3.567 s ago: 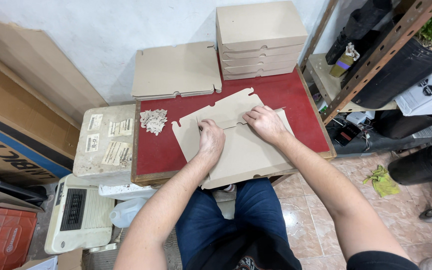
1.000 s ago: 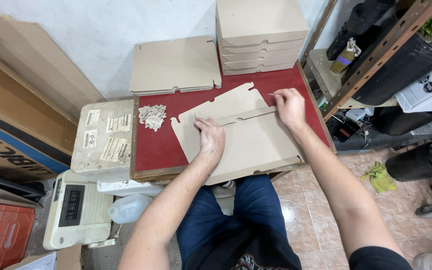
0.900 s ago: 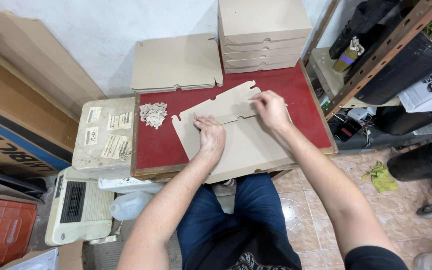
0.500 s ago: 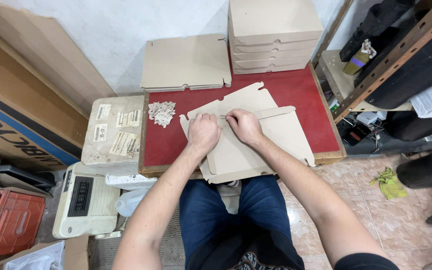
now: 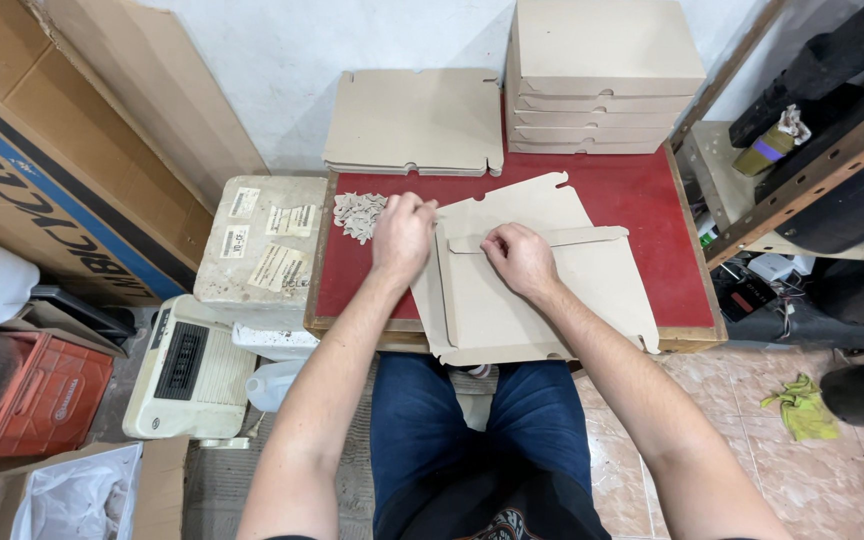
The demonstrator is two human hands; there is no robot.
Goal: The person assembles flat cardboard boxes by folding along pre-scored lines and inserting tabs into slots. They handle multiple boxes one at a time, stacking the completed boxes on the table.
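A flat die-cut cardboard box blank (image 5: 552, 290) lies on the red table top (image 5: 652, 200), its near edge hanging over the table's front. My left hand (image 5: 402, 235) grips the blank's left flap near its upper corner, fingers curled over the edge. My right hand (image 5: 519, 258) presses down on the blank's middle, just below a folded strip. A small heap of cardboard scraps (image 5: 357, 213) lies just left of my left hand.
A stack of flat blanks (image 5: 414, 122) and a stack of folded boxes (image 5: 597, 80) stand at the back of the table. A taped grey box (image 5: 262, 240) and a beige machine (image 5: 187, 365) sit to the left. Metal shelving (image 5: 802, 150) stands on the right.
My right hand came back from the blank's far right edge to its middle. My left hand slid left to the flap's edge. The long upper strip now lies folded over.
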